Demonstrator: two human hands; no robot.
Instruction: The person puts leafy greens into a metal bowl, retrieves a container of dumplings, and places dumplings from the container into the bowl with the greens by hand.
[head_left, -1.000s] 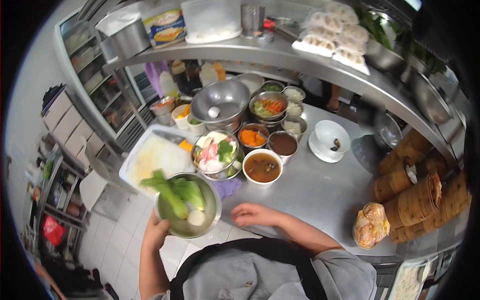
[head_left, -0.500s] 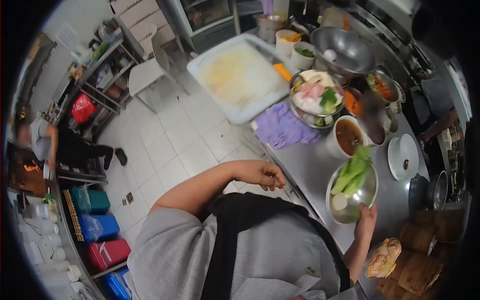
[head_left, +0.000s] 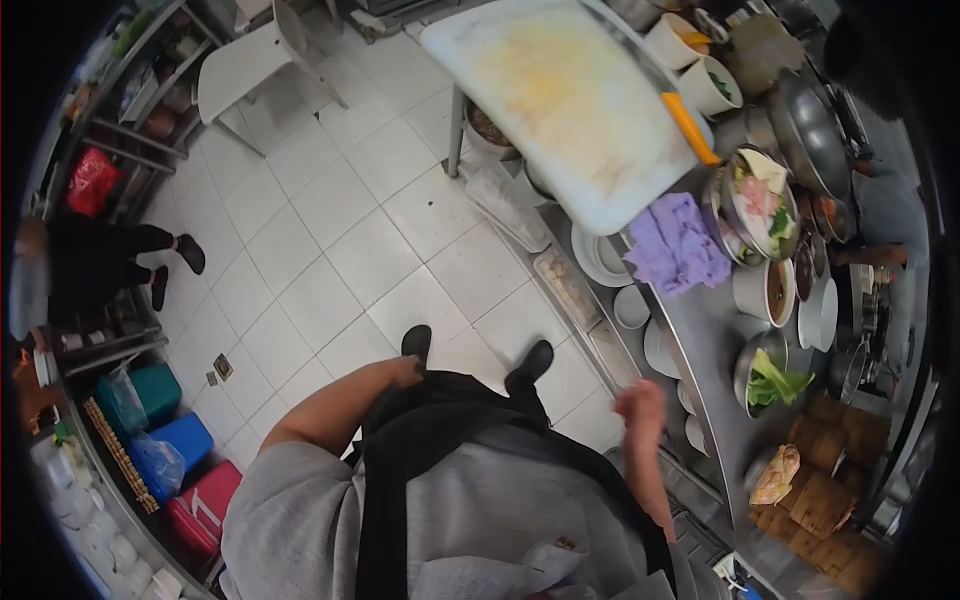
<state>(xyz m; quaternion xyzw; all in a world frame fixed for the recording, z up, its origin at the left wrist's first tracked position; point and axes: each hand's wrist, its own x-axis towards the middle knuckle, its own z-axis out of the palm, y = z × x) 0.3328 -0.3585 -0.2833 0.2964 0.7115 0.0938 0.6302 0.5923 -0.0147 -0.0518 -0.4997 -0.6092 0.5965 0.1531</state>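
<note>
My right hand (head_left: 642, 405) is beside the counter's front edge, away from the bowls. It looks empty, but motion blurs its fingers. At the front of my black apron (head_left: 450, 420) is my left hand (head_left: 406, 372), low against the cloth, with its fingers hidden. To the right of my right hand, a metal bowl (head_left: 745, 372) with leafy greens (head_left: 775, 385) stands on the steel counter (head_left: 715, 365). Farther up the counter are a white tub of brown soup (head_left: 776, 292) and a metal bowl of meat and vegetables (head_left: 762, 205).
A purple cloth (head_left: 678, 245) lies by a large white cutting board (head_left: 560, 110) with an orange-handled tool (head_left: 690, 128). Shelves with bowls (head_left: 630, 307) sit under the counter. A white chair (head_left: 245, 75) and another person (head_left: 90, 270) are at left; a co-worker's arm (head_left: 875, 256) shows at right.
My right hand has let go of the metal bowl, which now rests on the counter, and has drawn back leftward. My left hand has dropped to the apron. The view has tilted down.
</note>
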